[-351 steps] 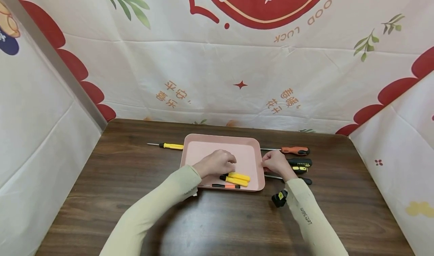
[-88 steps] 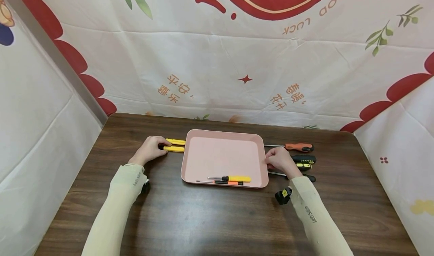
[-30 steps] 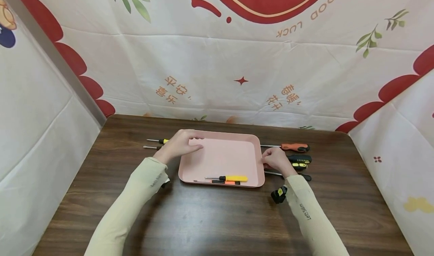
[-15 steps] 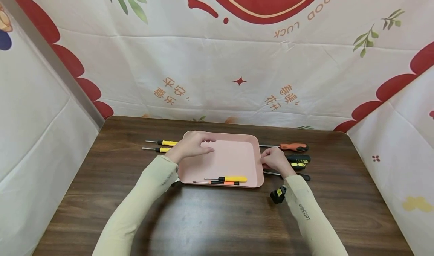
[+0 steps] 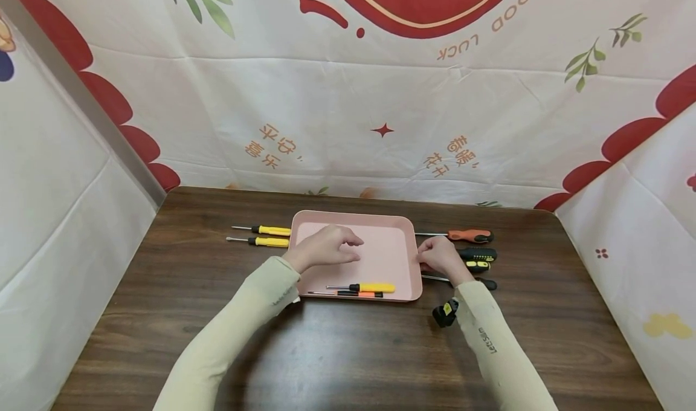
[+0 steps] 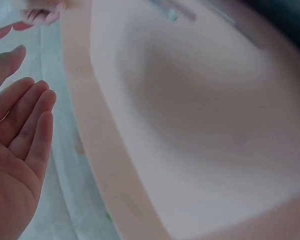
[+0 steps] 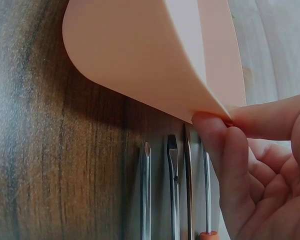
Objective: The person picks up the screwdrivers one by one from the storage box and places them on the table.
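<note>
My left hand [image 5: 326, 246] hovers over the pink tray [image 5: 380, 236], its fingers apart and nothing between them; the left wrist view shows the open palm [image 6: 15, 170]. My right hand [image 5: 439, 257] pinches the tray's right rim between thumb and fingers, plain in the right wrist view. Inside the tray, along its near side, lie a yellow-handled screwdriver [image 5: 377, 288] and a thin black-and-orange screwdriver [image 5: 359, 294]. Left of the tray, two yellow-handled screwdrivers [image 5: 272, 242] lie side by side on the table.
Right of the tray lie several larger screwdrivers, one with an orange handle [image 5: 470, 236] and others with black handles [image 5: 478, 254]. Their shafts [image 7: 146, 190] point toward the tray. The wooden table [image 5: 326, 356] meets a printed white cloth [image 5: 326, 109] behind it.
My left hand has let go of the second yellow screwdriver at the tray's left and moved right, over the tray. The right hand still holds the rim.
</note>
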A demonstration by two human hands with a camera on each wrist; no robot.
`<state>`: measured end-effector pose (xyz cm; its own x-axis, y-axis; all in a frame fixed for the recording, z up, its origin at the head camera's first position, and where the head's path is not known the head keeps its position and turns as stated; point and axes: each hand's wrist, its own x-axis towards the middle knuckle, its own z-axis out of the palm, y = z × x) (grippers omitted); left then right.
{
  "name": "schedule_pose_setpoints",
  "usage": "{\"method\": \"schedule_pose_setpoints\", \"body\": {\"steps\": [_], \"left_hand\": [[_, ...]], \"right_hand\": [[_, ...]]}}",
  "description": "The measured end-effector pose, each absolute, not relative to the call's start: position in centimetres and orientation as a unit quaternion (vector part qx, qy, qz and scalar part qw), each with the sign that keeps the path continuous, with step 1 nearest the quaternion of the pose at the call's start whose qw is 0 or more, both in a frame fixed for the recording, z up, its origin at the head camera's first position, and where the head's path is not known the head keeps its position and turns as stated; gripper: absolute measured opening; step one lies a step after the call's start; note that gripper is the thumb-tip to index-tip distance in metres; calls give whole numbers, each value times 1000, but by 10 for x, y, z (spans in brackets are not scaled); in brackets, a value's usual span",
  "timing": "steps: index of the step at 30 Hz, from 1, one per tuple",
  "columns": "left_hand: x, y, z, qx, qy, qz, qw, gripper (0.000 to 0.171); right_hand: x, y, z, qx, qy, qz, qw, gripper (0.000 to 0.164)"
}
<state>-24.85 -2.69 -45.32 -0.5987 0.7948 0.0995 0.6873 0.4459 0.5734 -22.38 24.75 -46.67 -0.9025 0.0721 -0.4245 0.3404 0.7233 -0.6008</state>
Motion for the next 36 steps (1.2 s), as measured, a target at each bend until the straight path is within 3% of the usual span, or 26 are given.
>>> {"method": "schedule_pose_setpoints", "body": {"steps": [17, 36], "left_hand": [[-232, -8, -472, 468, 839, 255, 107, 28], [-229, -1, -482, 464, 843, 214, 166, 19]], "right_hand": [[-224, 248, -468, 115, 907, -360, 186, 10], [-223, 247, -466, 113, 907, -360, 186, 9]]}}
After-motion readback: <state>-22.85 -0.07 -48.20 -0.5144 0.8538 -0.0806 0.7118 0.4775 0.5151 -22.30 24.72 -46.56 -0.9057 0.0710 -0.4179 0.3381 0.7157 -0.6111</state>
